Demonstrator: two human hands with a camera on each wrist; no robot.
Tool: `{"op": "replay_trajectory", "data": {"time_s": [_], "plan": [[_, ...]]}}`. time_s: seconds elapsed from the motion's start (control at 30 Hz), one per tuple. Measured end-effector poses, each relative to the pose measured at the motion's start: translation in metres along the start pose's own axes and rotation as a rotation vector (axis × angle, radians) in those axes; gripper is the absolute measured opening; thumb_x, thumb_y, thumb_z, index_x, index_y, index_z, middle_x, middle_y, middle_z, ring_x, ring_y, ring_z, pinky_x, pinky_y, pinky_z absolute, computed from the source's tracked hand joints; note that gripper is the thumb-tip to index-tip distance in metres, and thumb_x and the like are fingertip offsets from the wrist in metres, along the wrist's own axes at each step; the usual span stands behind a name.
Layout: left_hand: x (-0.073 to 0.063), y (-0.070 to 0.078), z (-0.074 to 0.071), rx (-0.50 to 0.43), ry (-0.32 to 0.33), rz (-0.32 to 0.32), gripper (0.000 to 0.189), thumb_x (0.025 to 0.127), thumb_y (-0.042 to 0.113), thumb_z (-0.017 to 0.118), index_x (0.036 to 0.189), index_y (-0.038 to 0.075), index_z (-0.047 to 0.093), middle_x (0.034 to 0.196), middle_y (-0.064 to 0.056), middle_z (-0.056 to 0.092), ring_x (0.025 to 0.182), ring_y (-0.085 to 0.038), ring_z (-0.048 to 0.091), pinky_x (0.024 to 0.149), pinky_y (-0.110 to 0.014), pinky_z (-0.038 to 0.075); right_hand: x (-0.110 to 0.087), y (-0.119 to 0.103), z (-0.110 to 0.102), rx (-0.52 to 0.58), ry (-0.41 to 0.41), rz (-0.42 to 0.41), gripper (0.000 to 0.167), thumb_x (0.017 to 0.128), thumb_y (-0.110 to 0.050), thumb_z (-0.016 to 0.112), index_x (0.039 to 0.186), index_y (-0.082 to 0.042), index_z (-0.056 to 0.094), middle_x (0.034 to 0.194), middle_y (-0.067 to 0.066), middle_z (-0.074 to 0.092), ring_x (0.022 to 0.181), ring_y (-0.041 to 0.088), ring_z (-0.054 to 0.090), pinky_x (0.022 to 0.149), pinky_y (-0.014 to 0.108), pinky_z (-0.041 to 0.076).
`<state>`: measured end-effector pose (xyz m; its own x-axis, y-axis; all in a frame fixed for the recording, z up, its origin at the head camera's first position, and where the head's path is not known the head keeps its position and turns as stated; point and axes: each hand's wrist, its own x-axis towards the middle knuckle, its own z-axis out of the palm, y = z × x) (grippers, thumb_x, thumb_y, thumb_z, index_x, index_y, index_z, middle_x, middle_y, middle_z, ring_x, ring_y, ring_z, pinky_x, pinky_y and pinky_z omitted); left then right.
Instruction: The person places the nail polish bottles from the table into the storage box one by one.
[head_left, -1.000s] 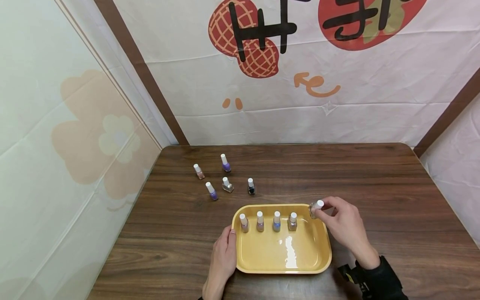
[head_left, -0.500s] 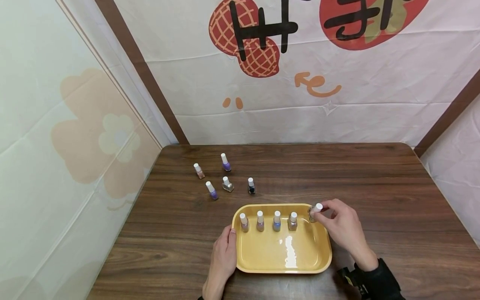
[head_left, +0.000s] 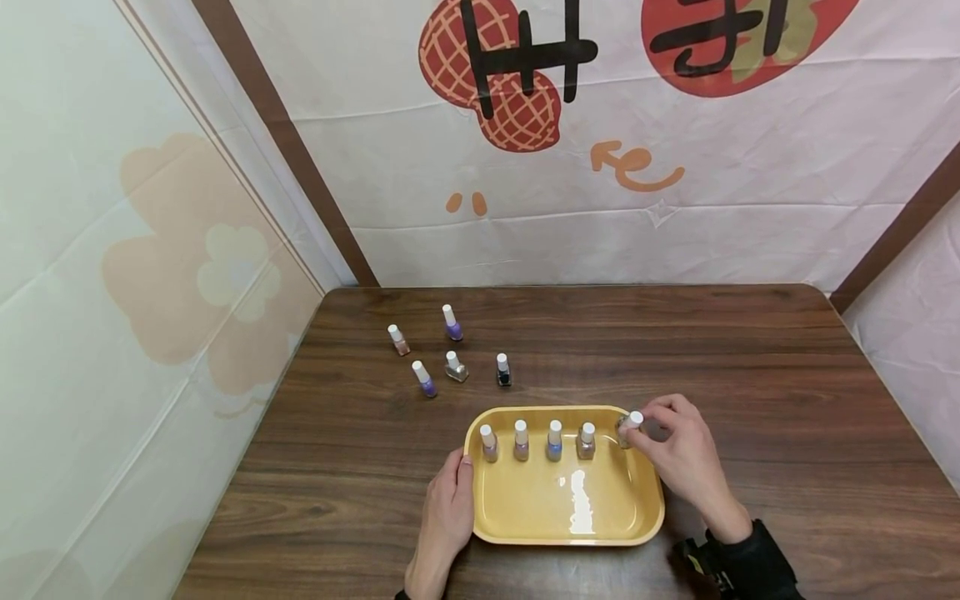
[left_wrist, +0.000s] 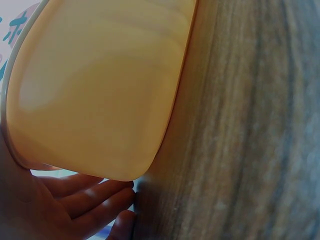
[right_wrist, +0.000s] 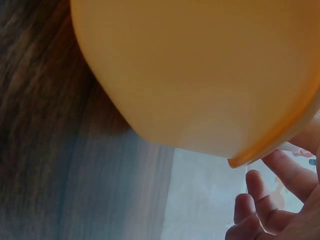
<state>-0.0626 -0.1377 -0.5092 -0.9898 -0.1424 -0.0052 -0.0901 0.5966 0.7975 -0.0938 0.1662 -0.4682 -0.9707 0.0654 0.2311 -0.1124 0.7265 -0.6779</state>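
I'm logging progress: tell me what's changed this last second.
The right hand has eased its pinched bottle slightly lower in the head view, at the far right corner of the tray. The left hand still holds the tray; the other nine bottles stayed put.

A dark brown, wood-grain table with rounded far corners point(head_left: 750, 358) lies across the lower frame; above it hangs a creased white cloth backdrop point(head_left: 570, 250), with a red, peanut-shaped print point(head_left: 517, 117) at upper centre and a curled orange arrow print point(head_left: 637, 160) below right of that; a faded peach flower print point(head_left: 176, 283) marks the pale panel point(head_left: 82, 400) at left.
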Motion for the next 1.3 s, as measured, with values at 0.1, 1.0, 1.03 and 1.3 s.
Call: {"op": "replay_trajectory", "data": {"time_s": [0.1, 1.0, 1.03, 1.3], "plan": [[0.000, 0.000, 0.000, 0.006, 0.001, -0.001, 0.037, 0.105, 0.030, 0.036, 0.123, 0.009, 0.061, 0.110, -0.010, 0.069, 0.099, -0.022, 0.065, 0.084, -0.043, 0.050, -0.001, 0.002, 0.002, -0.002, 0.012, -0.020, 0.017, 0.076, -0.020, 0.082, 0.084, -0.008, 0.073, 0.098, 0.006, 0.058, 0.092, 0.022, 0.051, 0.072, 0.033, 0.036], [0.002, 0.001, -0.001, -0.009, -0.023, -0.037, 0.038, 0.105, 0.031, 0.035, 0.124, 0.010, 0.060, 0.108, -0.009, 0.069, 0.098, -0.020, 0.063, 0.085, -0.042, 0.049, -0.006, 0.014, 0.021, -0.014, 0.007, -0.073, 0.019, 0.070, -0.013, 0.084, 0.080, -0.003, 0.072, 0.100, 0.011, 0.062, 0.097, 0.030, 0.052, 0.079, 0.043, 0.040], [0.002, 0.001, -0.001, -0.009, -0.023, -0.037, 0.038, 0.105, 0.031, 0.035, 0.124, 0.010, 0.060, 0.108, -0.009, 0.069, 0.098, -0.020, 0.064, 0.085, -0.042, 0.049, -0.006, 0.014, 0.021, -0.014, 0.008, -0.073, 0.019, 0.070, -0.013, 0.085, 0.080, -0.003, 0.072, 0.100, 0.011, 0.062, 0.097, 0.030, 0.052, 0.079, 0.043, 0.040], [0.002, 0.000, -0.001, -0.006, -0.022, -0.038, 0.037, 0.105, 0.030, 0.036, 0.124, 0.010, 0.060, 0.108, -0.009, 0.069, 0.099, -0.020, 0.063, 0.086, -0.042, 0.049, -0.006, 0.015, 0.024, -0.035, -0.012, -0.061, 0.019, 0.071, -0.014, 0.085, 0.081, -0.003, 0.073, 0.103, 0.013, 0.063, 0.101, 0.031, 0.052, 0.081, 0.045, 0.041]]}}
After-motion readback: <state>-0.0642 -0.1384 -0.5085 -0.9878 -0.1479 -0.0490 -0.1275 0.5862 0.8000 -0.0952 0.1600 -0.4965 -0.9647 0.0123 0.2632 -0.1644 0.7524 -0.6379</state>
